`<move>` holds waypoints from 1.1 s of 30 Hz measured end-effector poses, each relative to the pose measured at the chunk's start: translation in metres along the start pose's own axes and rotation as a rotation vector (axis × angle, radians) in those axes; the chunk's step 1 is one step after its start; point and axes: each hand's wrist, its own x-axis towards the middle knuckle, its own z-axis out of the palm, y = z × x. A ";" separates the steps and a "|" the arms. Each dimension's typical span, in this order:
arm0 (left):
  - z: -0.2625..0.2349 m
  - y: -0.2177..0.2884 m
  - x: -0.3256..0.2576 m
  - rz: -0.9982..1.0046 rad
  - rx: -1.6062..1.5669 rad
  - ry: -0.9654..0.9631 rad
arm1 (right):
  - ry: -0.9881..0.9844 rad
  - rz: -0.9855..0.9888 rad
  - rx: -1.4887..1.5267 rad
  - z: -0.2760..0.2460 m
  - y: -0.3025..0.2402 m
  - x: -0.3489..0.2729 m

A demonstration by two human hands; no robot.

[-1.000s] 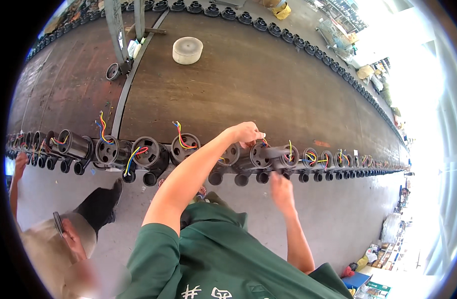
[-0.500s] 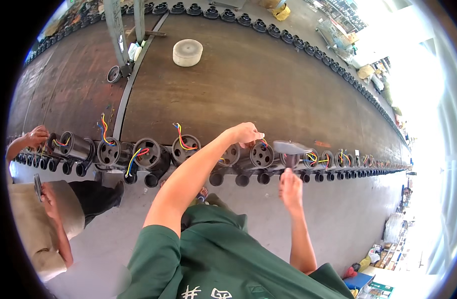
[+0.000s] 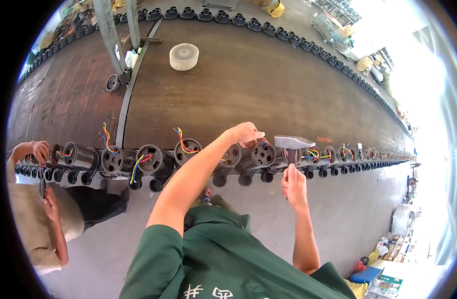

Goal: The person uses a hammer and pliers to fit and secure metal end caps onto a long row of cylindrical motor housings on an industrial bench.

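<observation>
My right hand (image 3: pixel 294 187) is wrapped round the dark handle of a hammer (image 3: pixel 291 142), whose grey head lies crosswise above the row of parts. To its left, my left hand (image 3: pixel 244 133) is closed in a pinch at the upper rim of a black cylindrical motor housing (image 3: pixel 263 155). A few coloured wires (image 3: pixel 265 142) stick up by the fingertips. What the pinch holds is too small to make out. The housing shows a round end face with several holes. The hammer head is apart from that housing.
More housings (image 3: pixel 150 158) with coloured wires line the near edge of the brown table (image 3: pixel 228 84). A pale round block (image 3: pixel 184 57) stands farther back. Black parts (image 3: pixel 222 17) run along the far edge. At left, a co-worker's hand (image 3: pixel 39 151) touches other housings beside a metal post (image 3: pixel 107 37).
The hammer, blurred before, shows sharply now, and my right hand has shifted slightly right. My left hand stays at the same housing. The co-worker's hand at the row has moved slightly downward.
</observation>
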 end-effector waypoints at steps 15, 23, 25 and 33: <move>0.011 0.009 -0.008 0.248 0.354 0.219 | 0.196 0.208 -0.208 0.011 0.029 -0.015; 0.067 0.069 -0.050 0.405 1.045 0.182 | 0.382 0.275 -0.070 -0.039 0.029 -0.054; 0.076 0.086 -0.046 0.368 1.147 0.126 | 0.345 0.255 -0.097 -0.060 0.034 -0.042; 0.104 0.096 -0.036 0.249 1.255 0.165 | 0.056 0.112 -0.135 -0.145 0.053 0.016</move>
